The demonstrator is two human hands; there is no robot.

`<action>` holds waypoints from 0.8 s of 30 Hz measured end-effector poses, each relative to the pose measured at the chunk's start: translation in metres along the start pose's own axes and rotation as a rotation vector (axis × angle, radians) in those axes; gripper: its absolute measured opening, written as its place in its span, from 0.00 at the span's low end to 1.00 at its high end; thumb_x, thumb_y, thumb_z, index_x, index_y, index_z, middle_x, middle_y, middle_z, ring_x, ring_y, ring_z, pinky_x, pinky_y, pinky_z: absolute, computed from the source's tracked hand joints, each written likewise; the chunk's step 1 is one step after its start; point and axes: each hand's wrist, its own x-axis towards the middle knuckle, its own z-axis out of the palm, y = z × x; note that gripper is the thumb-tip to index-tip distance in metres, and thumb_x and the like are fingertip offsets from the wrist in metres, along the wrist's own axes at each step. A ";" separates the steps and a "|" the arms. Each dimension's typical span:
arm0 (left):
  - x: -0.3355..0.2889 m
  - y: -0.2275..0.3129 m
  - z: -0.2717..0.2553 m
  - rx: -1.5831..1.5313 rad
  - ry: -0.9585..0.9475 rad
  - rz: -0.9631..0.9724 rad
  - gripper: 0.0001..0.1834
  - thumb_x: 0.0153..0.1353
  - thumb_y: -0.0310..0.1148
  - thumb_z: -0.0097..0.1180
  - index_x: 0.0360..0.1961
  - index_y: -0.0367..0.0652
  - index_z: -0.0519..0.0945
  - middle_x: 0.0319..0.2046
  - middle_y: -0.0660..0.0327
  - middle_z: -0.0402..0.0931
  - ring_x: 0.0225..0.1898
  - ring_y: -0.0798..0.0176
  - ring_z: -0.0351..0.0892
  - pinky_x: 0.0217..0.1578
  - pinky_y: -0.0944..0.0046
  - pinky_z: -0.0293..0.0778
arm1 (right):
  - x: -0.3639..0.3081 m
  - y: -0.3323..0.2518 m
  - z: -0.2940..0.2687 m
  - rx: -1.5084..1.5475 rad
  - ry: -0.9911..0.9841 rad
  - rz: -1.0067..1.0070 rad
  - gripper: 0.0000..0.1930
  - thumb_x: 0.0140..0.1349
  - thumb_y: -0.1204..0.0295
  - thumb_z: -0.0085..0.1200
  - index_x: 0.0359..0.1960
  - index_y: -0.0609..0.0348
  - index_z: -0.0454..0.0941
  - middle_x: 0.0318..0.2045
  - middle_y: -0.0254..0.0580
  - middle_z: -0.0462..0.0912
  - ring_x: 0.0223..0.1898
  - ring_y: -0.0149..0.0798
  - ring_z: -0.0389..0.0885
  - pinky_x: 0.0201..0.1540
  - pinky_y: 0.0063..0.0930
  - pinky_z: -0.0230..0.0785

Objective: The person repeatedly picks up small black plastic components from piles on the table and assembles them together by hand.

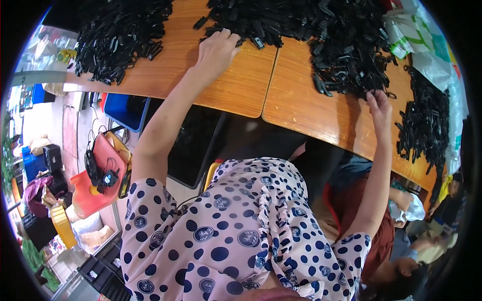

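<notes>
Heaps of small black plastic pieces [346,45] cover much of a wooden table [226,85]. At the near edge of the middle heap, my left hand [217,52] has its fingers curled down among the pieces. Its fingertips are hidden, so what they hold cannot be made out. Farther right, my right hand [380,106] is closed in a pinch at the lower edge of the right part of the heap. A small black plastic piece shows at its fingertips, its exact kind too small to tell.
Another black heap [125,40] lies at the left, and one more [427,120] at the right edge. Plastic bags [416,40] stand at the far right. A seam divides the tabletop. Below are a blue bin [128,113] and a red stool [103,175]. Another person [376,220] sits close at right.
</notes>
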 end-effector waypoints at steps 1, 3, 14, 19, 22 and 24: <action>0.004 0.000 0.009 0.084 -0.030 0.048 0.13 0.56 0.36 0.55 0.41 0.42 0.75 0.35 0.56 0.71 0.40 0.52 0.74 0.38 0.56 0.72 | -0.003 -0.012 0.003 0.419 0.005 0.222 0.05 0.60 0.69 0.53 0.34 0.55 0.75 0.27 0.29 0.77 0.22 0.24 0.68 0.26 0.16 0.57; 0.009 0.001 0.006 0.080 -0.080 0.035 0.14 0.55 0.36 0.55 0.42 0.41 0.75 0.36 0.56 0.72 0.42 0.52 0.74 0.40 0.56 0.72 | -0.010 -0.035 0.016 0.721 0.017 0.269 0.04 0.61 0.68 0.53 0.34 0.52 0.74 0.33 0.30 0.80 0.25 0.18 0.65 0.27 0.12 0.55; -0.028 0.070 -0.004 -1.908 -0.314 -0.693 0.16 0.64 0.35 0.50 0.47 0.35 0.71 0.38 0.54 0.77 0.39 0.63 0.78 0.38 0.69 0.73 | -0.063 -0.072 0.054 1.295 -0.122 0.253 0.25 0.58 0.73 0.57 0.58 0.54 0.65 0.38 0.42 0.82 0.28 0.20 0.73 0.26 0.10 0.62; -0.041 0.145 -0.007 -1.981 -0.418 -0.630 0.14 0.60 0.27 0.54 0.46 0.36 0.72 0.38 0.57 0.76 0.40 0.63 0.78 0.40 0.68 0.74 | -0.082 -0.071 0.055 1.202 -0.164 0.313 0.22 0.62 0.68 0.53 0.57 0.56 0.66 0.31 0.36 0.79 0.27 0.22 0.73 0.25 0.12 0.62; -0.046 0.174 -0.011 -1.839 -0.412 -0.517 0.14 0.58 0.23 0.55 0.46 0.38 0.73 0.37 0.61 0.76 0.39 0.68 0.77 0.43 0.70 0.73 | -0.097 -0.083 0.056 1.185 -0.140 0.358 0.20 0.66 0.62 0.48 0.55 0.58 0.66 0.29 0.35 0.76 0.24 0.23 0.73 0.21 0.13 0.60; -0.048 0.182 -0.011 -1.770 -0.409 -0.450 0.14 0.58 0.22 0.55 0.46 0.38 0.73 0.38 0.62 0.76 0.39 0.69 0.76 0.43 0.71 0.72 | -0.105 -0.089 0.051 1.124 -0.246 0.353 0.20 0.65 0.61 0.48 0.55 0.57 0.66 0.29 0.34 0.75 0.24 0.23 0.72 0.20 0.12 0.59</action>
